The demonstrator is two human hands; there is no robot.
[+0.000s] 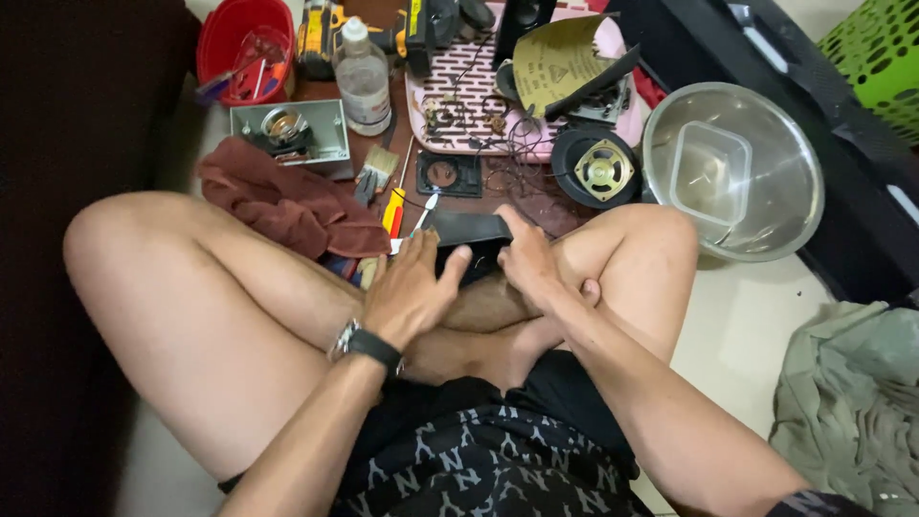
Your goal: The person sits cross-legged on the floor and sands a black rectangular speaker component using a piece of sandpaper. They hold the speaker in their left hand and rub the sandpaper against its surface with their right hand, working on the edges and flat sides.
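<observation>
I sit cross-legged on the floor. A flat black panel point(469, 228) rests on my crossed legs. My left hand point(412, 287), with a watch on its wrist, lies on the panel's near left edge, thumb on its top. My right hand point(526, 258) grips the panel's right end, fingers on top. Both hands hold it between them.
Ahead lie a brown cloth point(278, 196), a paintbrush point(375, 172), screwdrivers point(394, 213), a small black square part point(450, 174), a round speaker point(598, 168), a steel bowl point(766, 230) holding a clear plastic box point(708, 172), a plastic bottle point(362, 77), a red bucket point(218, 38), a metal box point(330, 124), a pink tray point(479, 105).
</observation>
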